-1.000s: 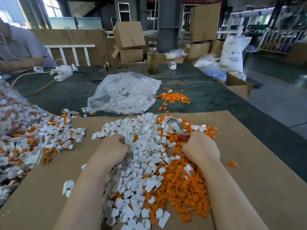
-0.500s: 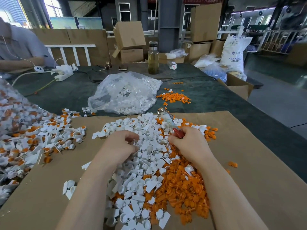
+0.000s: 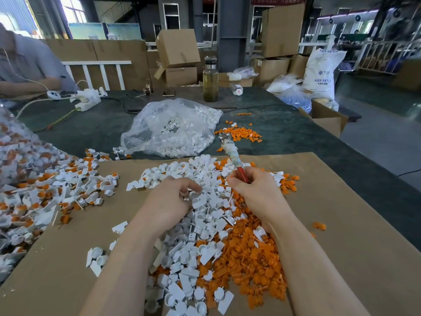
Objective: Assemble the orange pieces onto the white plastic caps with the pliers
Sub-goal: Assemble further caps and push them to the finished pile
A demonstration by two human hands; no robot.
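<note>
Gripping: our right hand (image 3: 257,195) curls its fingers round the red handle of the pliers (image 3: 231,153), whose cloth-wrapped shaft and metal head tilt up and away from us over the far edge of the cardboard sheet (image 3: 341,224).
Left hand: our left hand (image 3: 170,201) rests on the white plastic caps (image 3: 200,215), fingers bent down into them; we cannot tell whether it pinches a cap.
White caps: we see them heaped in the middle of the cardboard sheet, under and between both our hands.
Orange pieces: the orange pieces (image 3: 248,254) lie piled on the cardboard sheet, touching the right side of the caps, beneath our right forearm.
Loose orange pile: a smaller orange scatter (image 3: 241,134) lies on the dark table cover (image 3: 284,133) beyond the cardboard sheet.
Bag: a clear plastic bag (image 3: 170,128) holding white parts lies just past the sheet's far edge.
Mixed heap: a mixed heap of white and orange parts (image 3: 45,190) spreads at the sheet's left edge.
Bottle: a glass bottle (image 3: 210,80) stands upright well beyond the bag.
Neighbour: a person's sleeve (image 3: 29,62) shows far left of the sheet.
</note>
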